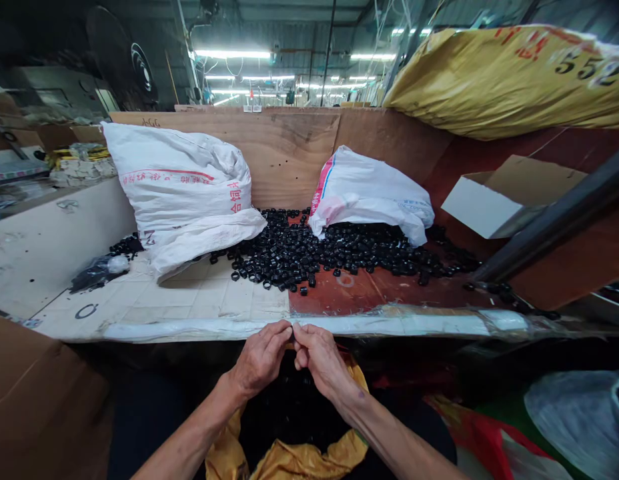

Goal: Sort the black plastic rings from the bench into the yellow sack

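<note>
My left hand (262, 357) and my right hand (317, 353) meet at the fingertips just below the front edge of the bench (189, 328). Both are closed in a pinch around a small dark piece (291, 335), mostly hidden by the fingers; I cannot make out its kind. Beneath them gapes a yellow sack (284, 460) with a dark inside. Beyond my hands, a heap of small black rings (289, 250) spreads over the bench top.
Two white woven sacks, a left one (184, 180) and a right one (372, 190), lie against the wooden back board (284, 150). A cardboard box (482, 207) and a slanting dark bar (559, 213) stand at right, under a large yellow sack (489, 87).
</note>
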Demonstrator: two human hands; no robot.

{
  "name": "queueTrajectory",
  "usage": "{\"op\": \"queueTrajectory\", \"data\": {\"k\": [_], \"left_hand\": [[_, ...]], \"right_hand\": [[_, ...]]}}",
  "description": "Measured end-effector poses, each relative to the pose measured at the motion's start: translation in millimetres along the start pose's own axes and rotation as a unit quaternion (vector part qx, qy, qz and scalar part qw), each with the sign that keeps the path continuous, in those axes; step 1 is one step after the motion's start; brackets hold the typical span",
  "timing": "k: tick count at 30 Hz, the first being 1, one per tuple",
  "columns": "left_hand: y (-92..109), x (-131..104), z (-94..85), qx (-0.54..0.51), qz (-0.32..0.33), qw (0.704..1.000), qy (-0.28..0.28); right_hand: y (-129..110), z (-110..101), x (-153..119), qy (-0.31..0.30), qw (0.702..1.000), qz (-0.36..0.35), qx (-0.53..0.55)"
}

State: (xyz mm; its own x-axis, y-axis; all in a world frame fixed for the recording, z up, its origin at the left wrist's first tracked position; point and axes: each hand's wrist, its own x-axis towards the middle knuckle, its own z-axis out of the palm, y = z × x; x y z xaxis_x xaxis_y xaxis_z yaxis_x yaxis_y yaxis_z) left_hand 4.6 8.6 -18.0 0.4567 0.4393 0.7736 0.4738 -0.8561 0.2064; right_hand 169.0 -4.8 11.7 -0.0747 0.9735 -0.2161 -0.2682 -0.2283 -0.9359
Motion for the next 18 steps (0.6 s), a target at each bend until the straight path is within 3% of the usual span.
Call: {"op": "queueTrajectory", "data": {"k": [4, 6, 8, 9, 11, 12, 15, 18], "left_hand": [[3, -4, -11.7, -0.016, 0.043, 0.997, -0.067], [4, 3, -25.4, -0.055, 0.023, 0.991, -0.118], [-1, 17, -38.6, -0.088, -0.044, 0.981, -0.166], [-8, 25, -42.8, -0.086, -0.099, 0.977, -0.167], [-27, 41, -43.2, -0.030, -0.210, 0.973, -0.092], [-39, 47, -39.3, 0.009, -0.252, 0.966, -0.051], [-71, 61, -18.7, 0.076, -0.298, 0.951, -0.044], [-88, 64, -1.6, 0.111, -0.316, 0.939, -0.074]], "right_hand": [[-3, -9, -4, -0.035, 0.986, 0.158, 0.037], [-6, -16, -6, -0.072, 0.985, 0.151, -0.047], [-13, -23, 0, -0.077, 0.976, 0.016, -0.201], [-18, -27, 6, -0.054, 0.954, -0.085, -0.284], [-27, -33, 26, 0.043, 0.875, -0.268, -0.402], [-30, -35, 39, 0.072, 0.838, -0.317, -0.439], [-31, -39, 78, 0.075, 0.775, -0.358, -0.516], [-21, -43, 100, 0.047, 0.754, -0.375, -0.537]]}}
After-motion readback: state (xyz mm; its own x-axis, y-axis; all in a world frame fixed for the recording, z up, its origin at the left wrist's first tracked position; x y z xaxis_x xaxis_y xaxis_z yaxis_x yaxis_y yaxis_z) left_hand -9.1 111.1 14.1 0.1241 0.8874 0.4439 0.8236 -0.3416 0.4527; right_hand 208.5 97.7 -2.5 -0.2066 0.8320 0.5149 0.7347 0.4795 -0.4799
